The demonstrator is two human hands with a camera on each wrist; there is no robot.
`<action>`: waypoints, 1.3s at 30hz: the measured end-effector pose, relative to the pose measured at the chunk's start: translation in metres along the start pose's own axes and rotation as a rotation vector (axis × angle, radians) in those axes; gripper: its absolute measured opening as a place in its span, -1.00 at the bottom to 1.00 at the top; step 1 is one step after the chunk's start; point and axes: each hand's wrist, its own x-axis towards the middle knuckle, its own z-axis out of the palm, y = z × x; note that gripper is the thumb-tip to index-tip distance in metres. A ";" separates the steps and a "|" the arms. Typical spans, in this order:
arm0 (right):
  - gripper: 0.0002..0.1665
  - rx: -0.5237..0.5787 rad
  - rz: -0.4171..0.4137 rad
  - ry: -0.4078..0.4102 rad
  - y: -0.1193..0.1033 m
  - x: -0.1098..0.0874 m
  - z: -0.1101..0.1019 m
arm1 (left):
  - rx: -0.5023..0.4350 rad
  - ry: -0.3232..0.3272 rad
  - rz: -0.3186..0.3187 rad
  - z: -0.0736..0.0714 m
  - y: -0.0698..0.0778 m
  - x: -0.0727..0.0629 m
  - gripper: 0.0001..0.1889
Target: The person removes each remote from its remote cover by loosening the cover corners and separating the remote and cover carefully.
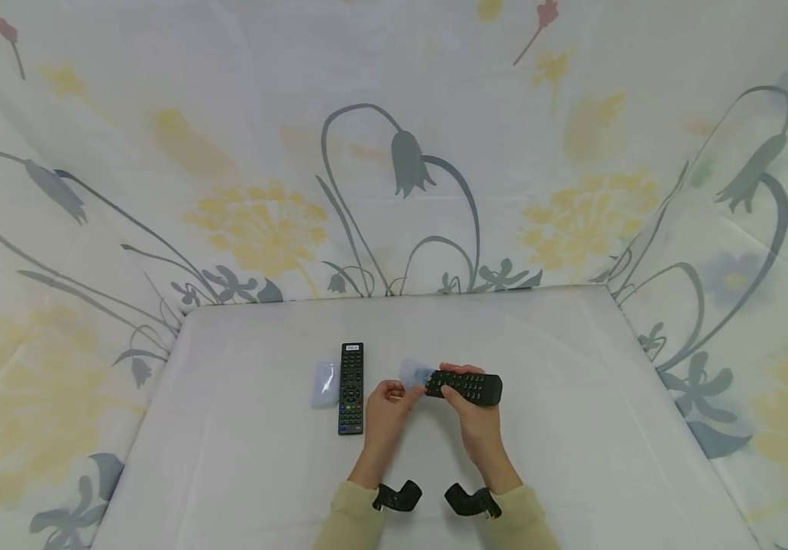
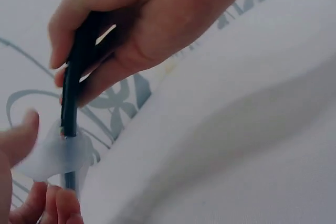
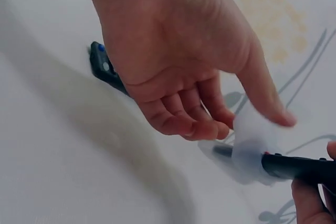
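Note:
A black remote control [image 1: 482, 389] lies across my right hand [image 1: 479, 428], which grips it with the thumb over its button side. Around its left end sits a translucent, filmy sleeve [image 3: 255, 148], bunched into a ring; the tip of the remote shows dimly through it. My left hand [image 1: 389, 416] is at that end. In the left wrist view its fingertips [image 2: 65, 203] are right at the sleeve's end, while the thumb stands apart from them. Seen from the right wrist, the left fingers bend loosely and the thumb stretches out past the sleeve.
Left of my hands, a second black remote control [image 1: 350, 389] with a white label lies lengthwise on the white table [image 1: 250, 458]. A shiny pale-blue folded film [image 1: 325, 384] lies against its left side. Flower-patterned cloth [image 1: 263, 153] rises behind the table and along both sides.

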 end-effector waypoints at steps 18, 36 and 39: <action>-0.45 -0.073 -0.021 0.014 -0.002 -0.002 0.007 | -0.021 0.071 -0.002 0.011 0.001 -0.004 -0.90; -0.45 -0.035 0.029 -0.006 -0.007 -0.001 0.002 | -0.225 0.007 -0.171 -0.002 -0.002 0.002 -0.79; -0.45 -0.040 0.034 0.008 -0.008 0.000 0.002 | -0.178 0.034 -0.153 -0.001 -0.001 0.002 -0.77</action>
